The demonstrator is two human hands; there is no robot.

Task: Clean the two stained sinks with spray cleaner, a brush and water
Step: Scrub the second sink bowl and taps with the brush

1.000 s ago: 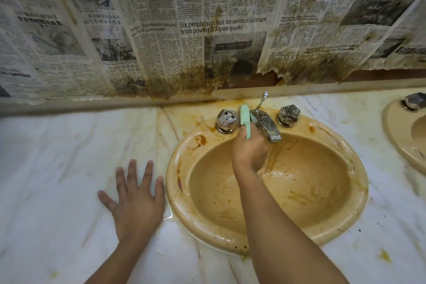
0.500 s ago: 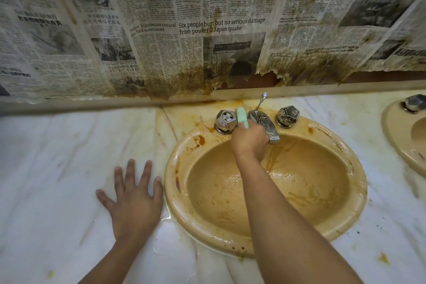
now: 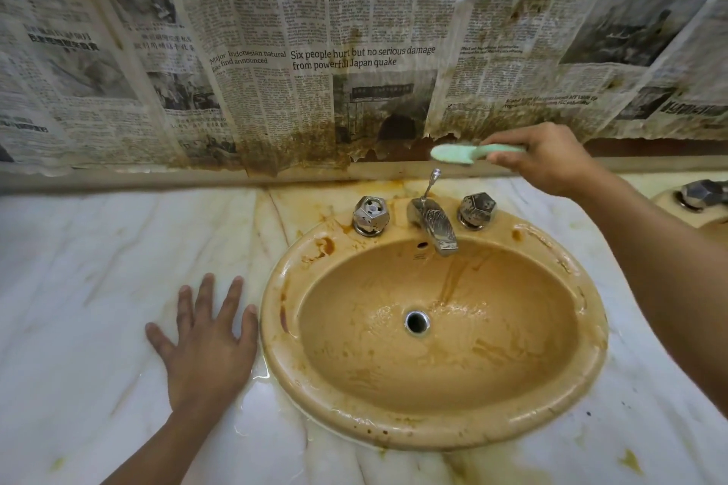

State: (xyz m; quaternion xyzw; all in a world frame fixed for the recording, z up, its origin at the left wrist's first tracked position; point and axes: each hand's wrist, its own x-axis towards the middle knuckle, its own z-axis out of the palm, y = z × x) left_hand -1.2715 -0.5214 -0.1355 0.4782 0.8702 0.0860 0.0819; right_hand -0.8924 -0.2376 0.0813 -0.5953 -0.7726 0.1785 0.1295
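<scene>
An oval tan sink [image 3: 275,331] with brown stains and wet foam sits in a marble counter [image 3: 78,287]. Its chrome faucet [image 3: 435,222] stands between a left knob [image 3: 370,215] and a right knob [image 3: 476,209]. My right hand [image 3: 547,159] is raised above the right knob, shut on the handle of a mint-green brush [image 3: 453,154] whose head points left, in the air before the wall. My left hand [image 3: 207,346] lies flat on the counter, fingers spread, just left of the sink rim. The drain [image 3: 416,321] is uncovered. No spray bottle is in view.
Stained, torn newspaper [image 3: 354,51] covers the wall behind the counter. A second sink [image 3: 669,205] with its own knob [image 3: 703,193] shows partly at the right edge. Water pools on the counter by the sink's front left rim. Yellow spots mark the counter at lower right.
My right hand has lifted the brush out of the basin by the faucet, moving up and right to above the right knob. The left hand stays flat on the counter.
</scene>
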